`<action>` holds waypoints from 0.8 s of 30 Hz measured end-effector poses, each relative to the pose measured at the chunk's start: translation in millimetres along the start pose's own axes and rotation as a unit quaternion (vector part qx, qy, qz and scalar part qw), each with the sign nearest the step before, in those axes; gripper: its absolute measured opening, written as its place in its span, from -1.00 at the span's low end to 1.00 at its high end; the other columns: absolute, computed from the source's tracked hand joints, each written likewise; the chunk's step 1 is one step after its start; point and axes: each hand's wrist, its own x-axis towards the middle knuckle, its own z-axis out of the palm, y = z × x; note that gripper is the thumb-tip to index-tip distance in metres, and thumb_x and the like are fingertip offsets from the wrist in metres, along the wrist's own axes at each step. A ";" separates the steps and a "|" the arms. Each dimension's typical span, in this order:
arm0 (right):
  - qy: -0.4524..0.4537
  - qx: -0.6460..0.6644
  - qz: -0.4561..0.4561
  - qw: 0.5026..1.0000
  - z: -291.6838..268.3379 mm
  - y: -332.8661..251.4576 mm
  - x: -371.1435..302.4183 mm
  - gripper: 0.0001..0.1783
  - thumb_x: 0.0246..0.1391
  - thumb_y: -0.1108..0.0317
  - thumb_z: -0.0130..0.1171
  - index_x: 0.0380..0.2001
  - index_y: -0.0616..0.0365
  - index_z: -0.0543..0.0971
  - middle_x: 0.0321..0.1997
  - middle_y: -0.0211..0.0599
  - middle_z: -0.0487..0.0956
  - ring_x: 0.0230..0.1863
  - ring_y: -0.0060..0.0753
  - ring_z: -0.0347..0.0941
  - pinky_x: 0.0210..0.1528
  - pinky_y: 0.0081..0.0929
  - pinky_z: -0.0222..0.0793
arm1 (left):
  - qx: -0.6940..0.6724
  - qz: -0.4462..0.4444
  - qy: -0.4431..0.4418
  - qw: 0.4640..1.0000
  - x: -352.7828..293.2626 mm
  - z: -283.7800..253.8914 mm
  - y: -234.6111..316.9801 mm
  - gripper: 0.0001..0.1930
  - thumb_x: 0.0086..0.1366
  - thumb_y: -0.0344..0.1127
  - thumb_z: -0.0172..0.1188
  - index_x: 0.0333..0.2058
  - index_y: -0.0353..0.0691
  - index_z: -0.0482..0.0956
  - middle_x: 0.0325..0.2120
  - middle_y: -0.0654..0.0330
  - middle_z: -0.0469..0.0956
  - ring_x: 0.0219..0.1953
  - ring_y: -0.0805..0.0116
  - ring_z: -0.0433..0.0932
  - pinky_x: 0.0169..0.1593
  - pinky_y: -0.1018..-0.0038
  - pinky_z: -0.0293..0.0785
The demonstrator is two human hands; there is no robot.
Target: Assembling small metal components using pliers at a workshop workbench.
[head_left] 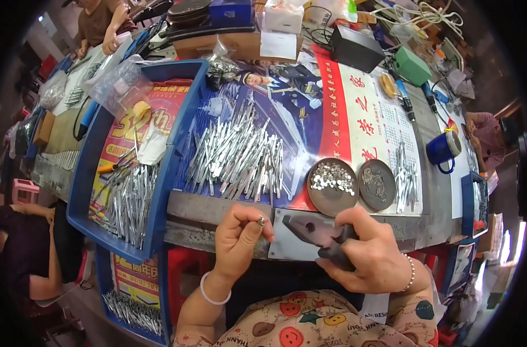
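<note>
My left hand [238,238] is closed, thumb and forefinger pinching a small silvery metal piece [261,220]; the fingers hide most of it. My right hand [372,251] is wrapped round the dark handles of a pair of pliers [303,226], whose jaws point left toward my left hand without touching it. Under the pliers, at the table's front edge, lies a metal plate [281,246]. Just beyond are a round dark dish [315,199] of small shiny discs and a second dish [376,184] of tiny thin parts. A heap of slim silvery metal strips [234,156] spreads over the poster ahead of my left hand.
A blue tray [78,196] with more strips stands at the left, and another tray [104,277] sits below it. A smaller strip pile [406,185], a blue mug [443,148] and a black box [356,48] are on the right. Other people sit around the table.
</note>
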 end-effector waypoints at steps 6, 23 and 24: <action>-0.133 0.011 0.053 0.990 26.2 13.4 -62.2 -0.64 -0.12 0.13 0.40 -0.34 0.18 0.64 -0.15 -0.11 0.39 -0.21 -0.11 0.42 -0.33 -0.31 0.43 | -0.253 -0.258 0.037 0.932 -31.5 25.3 15.8 -0.85 0.44 -0.30 0.04 -0.18 -0.26 0.44 -0.36 0.17 0.51 -0.46 0.41 0.50 -0.36 0.53 0.46; -0.102 -0.020 0.056 0.993 39.3 21.3 -141.4 -0.57 -0.29 0.09 0.44 -0.33 0.06 0.61 -0.16 -0.24 0.31 -0.21 -0.25 0.29 -0.28 -0.40 0.32 | -0.143 -0.363 0.039 0.920 -72.9 71.2 10.3 -0.90 0.43 -0.35 0.06 -0.22 -0.25 0.44 -0.36 0.27 0.51 -0.59 0.50 0.43 -0.51 0.61 0.37; -0.094 -0.031 0.052 0.994 39.5 21.7 -143.2 -0.57 -0.31 0.09 0.44 -0.33 0.05 0.61 -0.17 -0.25 0.31 -0.21 -0.27 0.28 -0.29 -0.42 0.31 | -0.140 -0.366 0.037 0.919 -72.9 73.5 11.2 -0.90 0.43 -0.35 0.06 -0.22 -0.25 0.44 -0.36 0.27 0.51 -0.59 0.50 0.43 -0.51 0.61 0.37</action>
